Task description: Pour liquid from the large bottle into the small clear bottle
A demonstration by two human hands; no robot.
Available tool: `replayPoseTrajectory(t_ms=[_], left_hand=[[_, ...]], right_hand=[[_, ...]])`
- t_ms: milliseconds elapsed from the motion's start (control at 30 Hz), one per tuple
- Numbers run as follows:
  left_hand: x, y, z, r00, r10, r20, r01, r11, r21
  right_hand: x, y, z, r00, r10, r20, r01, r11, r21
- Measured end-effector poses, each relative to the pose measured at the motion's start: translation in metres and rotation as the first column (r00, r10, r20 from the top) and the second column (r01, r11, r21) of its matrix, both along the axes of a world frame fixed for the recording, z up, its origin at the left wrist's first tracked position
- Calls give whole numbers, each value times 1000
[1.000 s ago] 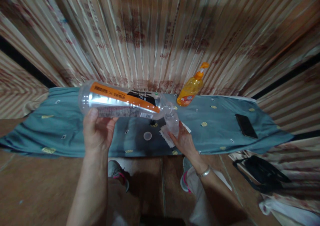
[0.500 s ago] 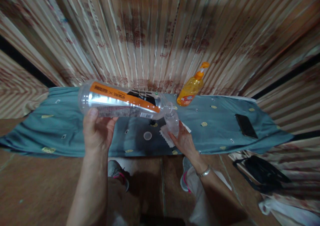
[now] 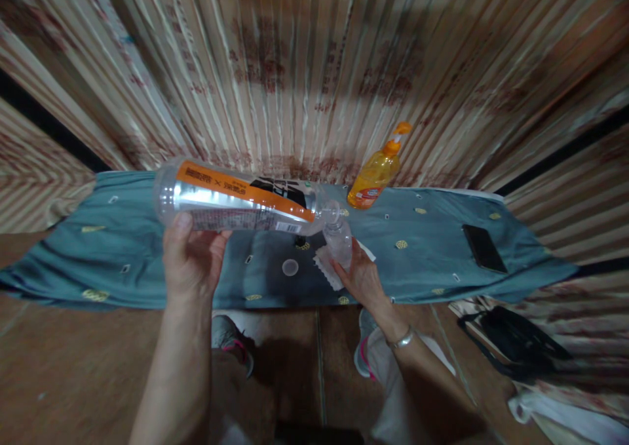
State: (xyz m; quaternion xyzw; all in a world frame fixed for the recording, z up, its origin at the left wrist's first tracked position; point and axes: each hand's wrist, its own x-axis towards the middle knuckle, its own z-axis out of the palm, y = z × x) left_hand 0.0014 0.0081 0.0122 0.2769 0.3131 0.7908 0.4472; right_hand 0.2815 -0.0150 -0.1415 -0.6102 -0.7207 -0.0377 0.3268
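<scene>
My left hand (image 3: 194, 255) grips a large clear plastic bottle (image 3: 236, 199) with an orange and silver label, tipped nearly level with its neck to the right. The bottle's mouth meets the top of a small clear container (image 3: 339, 240). That container, tilted a little, is in my right hand (image 3: 361, 271). Behind it, partly covered by my fingers, lies a white scalloped cloth or tissue (image 3: 327, 268). A small round translucent lid (image 3: 289, 267) rests on the teal cloth between my hands. How much liquid is in either vessel I cannot make out.
The teal cloth (image 3: 422, 274) covers a narrow table against a striped curtain (image 3: 314, 91). An orange pump bottle (image 3: 373, 176) stands at the back, right of centre. Farther right lies a black phone (image 3: 484, 248). A black bag (image 3: 515, 337) is at the lower right.
</scene>
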Motion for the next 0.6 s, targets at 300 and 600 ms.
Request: replayPoseTrajectory(t_ms=[300, 600], left_hand=[[0, -1, 1, 999, -23, -39, 23, 999, 21], [1, 0, 1, 999, -7, -52, 8, 1000, 10]], right_hand=[[0, 0, 0, 1000, -3, 29, 2, 1000, 25], [0, 0, -1, 999, -24, 33, 24, 1000, 11]])
